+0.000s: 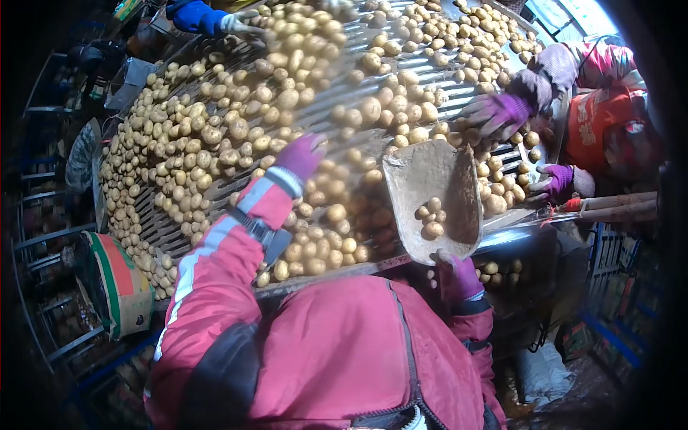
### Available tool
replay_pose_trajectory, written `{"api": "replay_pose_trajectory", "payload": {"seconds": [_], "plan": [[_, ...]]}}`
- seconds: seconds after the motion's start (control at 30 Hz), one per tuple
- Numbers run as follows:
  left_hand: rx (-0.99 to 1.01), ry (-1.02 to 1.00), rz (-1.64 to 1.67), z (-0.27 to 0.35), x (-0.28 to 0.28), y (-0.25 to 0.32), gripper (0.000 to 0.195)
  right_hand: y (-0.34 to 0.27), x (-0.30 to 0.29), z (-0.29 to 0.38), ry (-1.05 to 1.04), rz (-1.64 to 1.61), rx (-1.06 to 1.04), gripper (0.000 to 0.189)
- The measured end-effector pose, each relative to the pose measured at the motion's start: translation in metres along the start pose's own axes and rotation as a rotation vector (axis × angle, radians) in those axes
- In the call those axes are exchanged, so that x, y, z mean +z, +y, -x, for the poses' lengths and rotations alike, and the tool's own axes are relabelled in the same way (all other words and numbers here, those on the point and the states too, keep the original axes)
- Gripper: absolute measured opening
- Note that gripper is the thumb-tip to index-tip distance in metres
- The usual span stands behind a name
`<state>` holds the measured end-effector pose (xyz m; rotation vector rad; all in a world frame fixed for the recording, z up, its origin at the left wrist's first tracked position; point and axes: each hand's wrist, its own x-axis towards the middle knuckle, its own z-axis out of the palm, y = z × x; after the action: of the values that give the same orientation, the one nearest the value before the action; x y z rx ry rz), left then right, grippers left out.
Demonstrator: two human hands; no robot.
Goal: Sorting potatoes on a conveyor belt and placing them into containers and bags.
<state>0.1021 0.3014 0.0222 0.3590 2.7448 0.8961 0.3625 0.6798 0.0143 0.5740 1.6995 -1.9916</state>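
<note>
Many potatoes (pixel 183 145) lie across a slatted metal sorting table (pixel 333 97). My left hand (pixel 302 156), in a purple glove, is over the potatoes left of centre, its fingertips pointing right; whether it touches one is not clear. My right hand (pixel 457 275), also purple-gloved, grips the near edge of a worn scoop-shaped tray (pixel 406 188) at the table's front. Several small potatoes (pixel 433 215) sit in that tray. Potatoes between my left hand and the tray are blurred.
At the right, a co-worker's purple-gloved hands (pixel 500 114) are at the table, one over the slats, one by its edge. Another person's pale-gloved hand (pixel 243 26) touches potatoes at the far side. A striped carton (pixel 121 285) stands at lower left. Pipes (pixel 618 207) jut at the right.
</note>
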Motion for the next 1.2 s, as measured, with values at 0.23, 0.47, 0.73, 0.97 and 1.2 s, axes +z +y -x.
{"api": "replay_pose_trajectory", "payload": {"seconds": [0.23, 0.47, 0.73, 0.97, 1.2], "plan": [[0.065, 0.009, -0.210, -0.066, 0.057, 0.010, 0.031, 0.002, 0.002, 0.008, 0.073, -0.505, 0.391, 0.030], [-0.069, -0.115, 0.647, -0.065, 0.024, 0.022, 0.036, -0.036, 0.019, 0.027, 0.078, -0.309, 0.438, 0.030], [-0.070, -0.065, -0.276, 0.034, -0.019, -0.011, 0.050, -0.008, 0.002, 0.018, -0.009, 0.110, 0.146, 0.033], [0.196, 0.099, 0.078, 0.026, 0.028, -0.003, 0.049, -0.019, 0.011, 0.006, 0.016, -0.075, 0.178, 0.036], [-0.078, -0.112, -0.151, 0.087, -0.026, -0.035, 0.032, -0.032, 0.027, 0.013, 0.061, -0.217, 0.317, 0.039]]}}
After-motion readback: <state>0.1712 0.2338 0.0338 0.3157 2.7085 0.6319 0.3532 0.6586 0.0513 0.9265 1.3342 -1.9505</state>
